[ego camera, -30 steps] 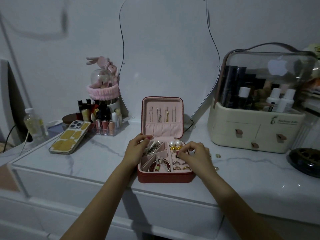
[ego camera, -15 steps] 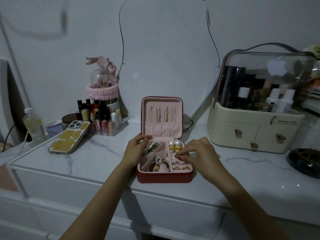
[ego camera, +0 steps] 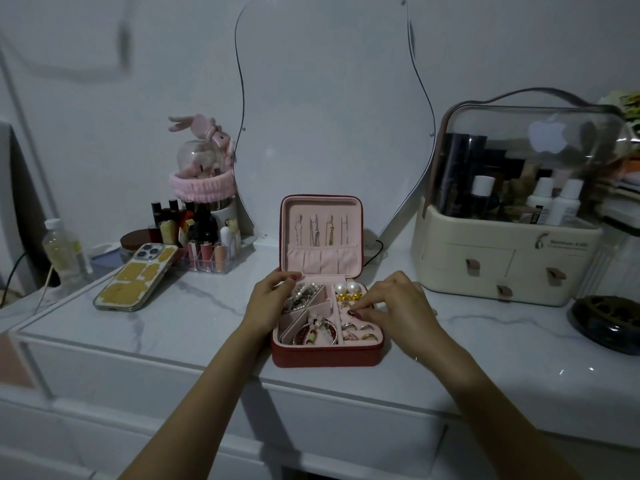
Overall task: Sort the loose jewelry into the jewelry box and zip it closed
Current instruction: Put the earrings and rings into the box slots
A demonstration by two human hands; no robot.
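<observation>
Right hand [ego camera: 394,303] now further in over jewelry box [ego camera: 327,355] than second ago, fingertips pinched together at ring slots; small piece between them, cannot tell which. Left hand [ego camera: 273,299] curls on box's back-left rim, steadying. Box open near front edge of dresser top [ego camera: 173,327]. Step: sorting. Next: seat piece, release, check for loose items, then close lid [ego camera: 322,233], zip.

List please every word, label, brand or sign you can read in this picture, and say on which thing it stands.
Cream storage case: small logo and two lines of print on its front, too blurred to read.
Clear lid: a pale apple shape, no words.
White bottles: labels too small to read.
Nothing else carries readable text.
</observation>
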